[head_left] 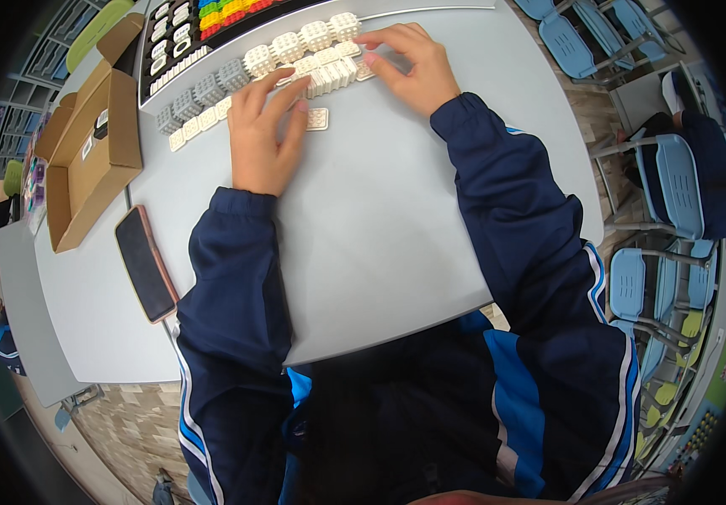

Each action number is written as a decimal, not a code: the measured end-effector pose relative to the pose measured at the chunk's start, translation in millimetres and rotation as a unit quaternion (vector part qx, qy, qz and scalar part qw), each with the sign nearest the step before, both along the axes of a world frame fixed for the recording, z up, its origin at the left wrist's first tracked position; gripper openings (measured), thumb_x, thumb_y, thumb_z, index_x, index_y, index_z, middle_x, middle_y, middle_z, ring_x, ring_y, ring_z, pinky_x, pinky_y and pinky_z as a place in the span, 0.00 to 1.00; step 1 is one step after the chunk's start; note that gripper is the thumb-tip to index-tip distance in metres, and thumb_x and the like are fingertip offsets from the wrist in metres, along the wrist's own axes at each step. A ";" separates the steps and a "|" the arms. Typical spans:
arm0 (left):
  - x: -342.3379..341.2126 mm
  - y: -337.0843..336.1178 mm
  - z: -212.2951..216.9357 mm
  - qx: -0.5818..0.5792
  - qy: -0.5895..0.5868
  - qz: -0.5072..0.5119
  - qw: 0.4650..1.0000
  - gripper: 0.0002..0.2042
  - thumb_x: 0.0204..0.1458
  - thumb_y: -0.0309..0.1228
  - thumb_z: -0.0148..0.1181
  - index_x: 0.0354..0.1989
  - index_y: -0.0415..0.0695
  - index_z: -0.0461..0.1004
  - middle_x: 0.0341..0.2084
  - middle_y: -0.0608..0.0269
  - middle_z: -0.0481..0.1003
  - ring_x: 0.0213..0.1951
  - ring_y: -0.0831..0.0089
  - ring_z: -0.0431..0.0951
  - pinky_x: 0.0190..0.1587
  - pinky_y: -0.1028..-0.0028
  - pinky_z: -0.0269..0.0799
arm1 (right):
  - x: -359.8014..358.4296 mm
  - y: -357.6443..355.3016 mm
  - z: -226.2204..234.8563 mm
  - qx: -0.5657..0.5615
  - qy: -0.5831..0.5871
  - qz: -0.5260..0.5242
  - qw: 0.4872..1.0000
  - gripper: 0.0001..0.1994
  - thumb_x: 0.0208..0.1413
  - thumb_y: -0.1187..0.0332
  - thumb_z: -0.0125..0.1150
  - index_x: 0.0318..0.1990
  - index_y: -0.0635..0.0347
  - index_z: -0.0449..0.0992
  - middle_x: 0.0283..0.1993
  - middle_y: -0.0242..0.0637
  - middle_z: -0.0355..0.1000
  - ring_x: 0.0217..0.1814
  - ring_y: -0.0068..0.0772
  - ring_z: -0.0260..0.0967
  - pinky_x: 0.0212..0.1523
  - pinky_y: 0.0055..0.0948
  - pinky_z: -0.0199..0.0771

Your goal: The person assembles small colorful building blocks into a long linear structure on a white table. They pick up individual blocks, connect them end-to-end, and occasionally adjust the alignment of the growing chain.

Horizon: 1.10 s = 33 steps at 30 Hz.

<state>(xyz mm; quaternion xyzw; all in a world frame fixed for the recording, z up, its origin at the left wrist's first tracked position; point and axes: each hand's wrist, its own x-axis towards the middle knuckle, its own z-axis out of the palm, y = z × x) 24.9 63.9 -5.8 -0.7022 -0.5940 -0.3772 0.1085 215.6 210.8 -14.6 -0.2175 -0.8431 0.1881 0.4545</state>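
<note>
Fingers apart, my left hand (263, 143) is over the left end of a tight row of thin white plastic pieces (332, 78). Its index fingertip is at that row, and I see nothing held in the hand. My right hand (413, 69) is at the row's right end, index finger and thumb spread apart, the index tip beside the last of several white studded cubes (316, 35). Whether the fingertips press on the pieces is hard to tell. One flat white piece (318, 119) lies alone by my left thumb. Grey studded cubes (209, 88) continue the line leftward, with small white pieces (191, 129) before them.
Behind the cubes stands a tray (154, 103) with white parts and coloured bricks (232, 13). An open cardboard box (93, 160) and a phone (146, 263) lie on the left of the grey table (371, 227). Blue chairs (670, 181) stand to the right.
</note>
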 end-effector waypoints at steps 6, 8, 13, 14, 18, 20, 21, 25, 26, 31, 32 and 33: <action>6.0 2.6 -1.1 -0.124 0.034 -0.074 0.989 0.22 0.63 0.35 0.50 0.65 0.46 0.65 0.65 0.58 0.65 0.69 0.58 0.58 0.69 0.58 0.51 | 0.4 -2.1 -1.8 0.089 -0.051 0.043 0.994 0.12 0.50 0.70 0.69 0.44 0.53 0.83 0.46 0.33 0.77 0.53 0.37 0.68 0.54 0.33 0.71; 6.2 3.9 -2.3 -0.143 0.041 -0.089 0.985 0.24 0.64 0.38 0.48 0.68 0.47 0.61 0.67 0.59 0.62 0.70 0.58 0.57 0.70 0.58 0.49 | 3.4 0.3 -2.7 0.074 -0.059 0.039 0.995 0.13 0.48 0.70 0.70 0.43 0.53 0.83 0.46 0.32 0.77 0.54 0.37 0.68 0.54 0.33 0.71; 8.4 3.7 0.8 -0.157 0.085 -0.091 0.980 0.27 0.64 0.40 0.48 0.70 0.49 0.57 0.69 0.60 0.58 0.70 0.59 0.54 0.70 0.57 0.47 | 6.8 3.5 -0.6 0.058 -0.076 0.023 0.995 0.12 0.48 0.69 0.71 0.42 0.54 0.83 0.48 0.32 0.76 0.55 0.37 0.68 0.54 0.33 0.71; 8.9 3.5 1.4 -0.159 0.088 -0.091 0.979 0.27 0.64 0.40 0.48 0.70 0.50 0.57 0.69 0.60 0.57 0.71 0.59 0.54 0.70 0.57 0.47 | 5.9 2.7 -0.3 0.071 -0.069 0.016 0.995 0.13 0.48 0.69 0.71 0.43 0.54 0.82 0.48 0.32 0.76 0.55 0.37 0.68 0.54 0.33 0.72; 11.2 3.8 2.4 -0.158 0.129 -0.075 0.976 0.27 0.63 0.42 0.49 0.71 0.52 0.56 0.70 0.61 0.56 0.71 0.60 0.53 0.71 0.55 0.46 | 5.4 1.8 1.9 0.098 -0.053 0.016 0.994 0.15 0.50 0.68 0.70 0.47 0.55 0.80 0.50 0.35 0.76 0.55 0.38 0.69 0.55 0.34 0.72; 13.2 4.8 0.3 -0.152 0.130 -0.073 0.977 0.27 0.63 0.43 0.49 0.71 0.53 0.56 0.70 0.61 0.56 0.71 0.60 0.53 0.70 0.54 0.46 | 7.2 1.3 3.0 0.086 -0.067 0.028 0.994 0.16 0.52 0.68 0.68 0.50 0.55 0.79 0.52 0.37 0.76 0.56 0.40 0.70 0.56 0.35 0.71; 13.1 4.6 -0.8 -0.150 0.130 -0.071 0.977 0.28 0.63 0.44 0.49 0.71 0.54 0.57 0.70 0.61 0.56 0.71 0.61 0.53 0.70 0.54 0.46 | 8.0 -0.9 2.7 0.073 -0.082 0.031 0.993 0.17 0.53 0.68 0.67 0.51 0.56 0.78 0.53 0.38 0.75 0.56 0.41 0.70 0.56 0.36 0.71; 11.1 2.1 0.6 -0.171 0.107 -0.080 0.976 0.28 0.63 0.42 0.49 0.72 0.52 0.54 0.71 0.59 0.53 0.72 0.59 0.51 0.70 0.55 0.45 | 8.9 -9.7 1.8 0.081 -0.124 0.034 0.988 0.16 0.57 0.64 0.63 0.51 0.59 0.78 0.54 0.41 0.75 0.58 0.45 0.71 0.60 0.38 0.69; 10.8 1.0 0.9 -0.170 0.101 -0.080 0.977 0.29 0.63 0.42 0.49 0.72 0.51 0.54 0.71 0.59 0.54 0.72 0.60 0.51 0.70 0.55 0.46 | 8.9 -12.5 1.4 0.096 -0.137 0.039 0.985 0.18 0.58 0.62 0.62 0.53 0.60 0.77 0.56 0.41 0.74 0.60 0.45 0.69 0.61 0.38 0.68; 4.8 -11.2 -0.3 -0.156 0.095 -0.069 0.981 0.29 0.62 0.40 0.52 0.71 0.47 0.55 0.69 0.60 0.58 0.71 0.60 0.54 0.69 0.57 0.49 | 12.1 -28.8 1.4 0.148 -0.217 0.054 0.963 0.25 0.63 0.54 0.55 0.63 0.59 0.69 0.66 0.43 0.66 0.72 0.42 0.57 0.71 0.39 0.55; 3.6 -14.5 1.5 -0.151 0.095 -0.068 0.982 0.29 0.61 0.39 0.53 0.70 0.47 0.56 0.68 0.60 0.59 0.70 0.61 0.56 0.69 0.57 0.51 | 11.8 -30.8 2.6 0.146 -0.233 0.056 0.960 0.27 0.64 0.52 0.53 0.64 0.58 0.66 0.68 0.42 0.63 0.73 0.40 0.55 0.73 0.41 0.51; 1.9 -17.4 2.6 -0.146 0.094 -0.067 0.983 0.29 0.60 0.39 0.54 0.70 0.47 0.58 0.68 0.60 0.60 0.69 0.61 0.57 0.68 0.57 0.52 | 11.3 -32.6 4.6 0.143 -0.248 0.058 0.956 0.28 0.64 0.50 0.50 0.66 0.57 0.63 0.70 0.41 0.60 0.74 0.39 0.52 0.74 0.42 0.47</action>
